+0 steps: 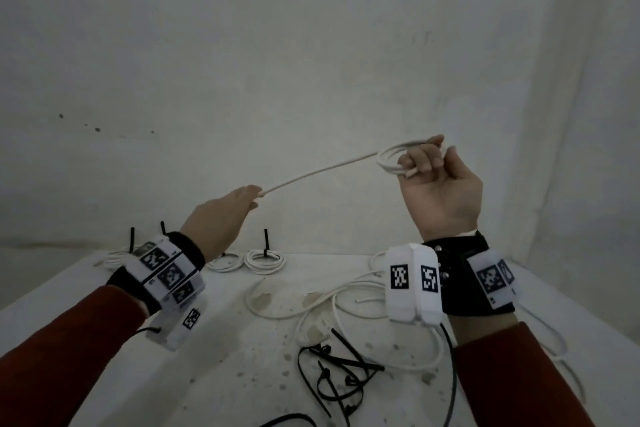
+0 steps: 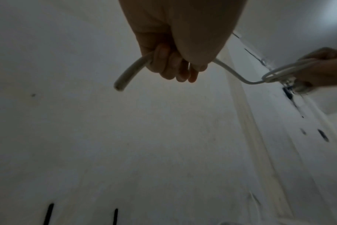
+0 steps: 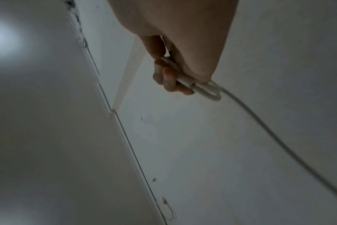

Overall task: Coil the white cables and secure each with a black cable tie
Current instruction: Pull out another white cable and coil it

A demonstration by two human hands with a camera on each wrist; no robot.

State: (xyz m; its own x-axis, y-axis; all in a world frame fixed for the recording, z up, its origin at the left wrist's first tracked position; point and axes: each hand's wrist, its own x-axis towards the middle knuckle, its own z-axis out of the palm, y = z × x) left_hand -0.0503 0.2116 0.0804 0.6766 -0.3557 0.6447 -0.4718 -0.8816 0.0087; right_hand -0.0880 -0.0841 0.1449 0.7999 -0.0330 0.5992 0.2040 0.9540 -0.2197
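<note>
Both hands are raised above the table, joined by one white cable (image 1: 318, 170). My right hand (image 1: 429, 163) grips a small coil (image 1: 393, 158) of it, several loops held between curled fingers (image 3: 167, 79). A straight stretch runs down-left to my left hand (image 1: 251, 196), whose fingers (image 2: 171, 67) curl round it near the free end (image 2: 118, 86). In the left wrist view the coil (image 2: 283, 73) shows at the right. Loose black cable ties (image 1: 341, 374) lie in a heap on the table near me.
Tied white coils (image 1: 265, 261) with black ties standing up sit along the table's far edge (image 1: 311, 255). Loose white cables (image 1: 311, 302) sprawl over the middle and right of the white, stained table. A white wall stands close behind.
</note>
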